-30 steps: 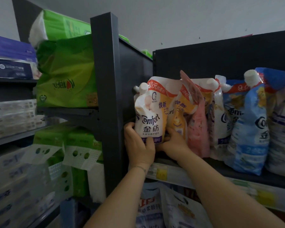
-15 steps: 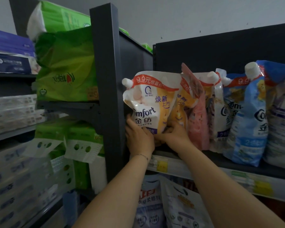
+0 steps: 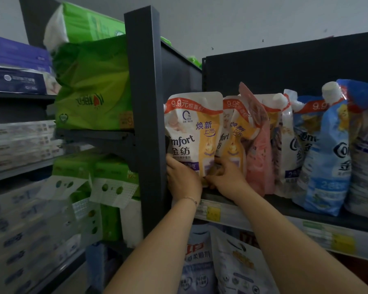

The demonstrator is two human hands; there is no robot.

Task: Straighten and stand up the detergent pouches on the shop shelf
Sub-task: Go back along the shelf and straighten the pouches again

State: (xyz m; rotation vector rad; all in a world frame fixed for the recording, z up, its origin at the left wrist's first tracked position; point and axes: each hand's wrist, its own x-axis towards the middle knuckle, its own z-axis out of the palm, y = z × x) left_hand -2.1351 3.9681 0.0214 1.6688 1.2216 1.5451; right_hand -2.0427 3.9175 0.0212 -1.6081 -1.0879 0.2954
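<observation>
A white and yellow Comfort pouch [image 3: 191, 132] stands upright at the left end of the dark shelf [image 3: 285, 206], facing me, its left edge against the post. My left hand [image 3: 182, 177] grips its lower left corner and my right hand [image 3: 227, 177] grips its lower right corner. Behind it a second yellow pouch [image 3: 234, 132] leans right. A pink pouch [image 3: 258, 149] tilts against it, then a white pouch [image 3: 285, 145] and a blue pouch [image 3: 325, 155] lean further right.
A dark steel post [image 3: 146, 115] bounds the shelf on the left. Green tissue packs [image 3: 91, 85] fill the neighbouring rack. More pouches [image 3: 238, 266] stand on the shelf below. Price labels [image 3: 214, 213] line the shelf's front edge.
The front yellow pouch has turned from slumped sideways to upright and square to me, and slid left against the post. Both hands stayed at its bottom corners.
</observation>
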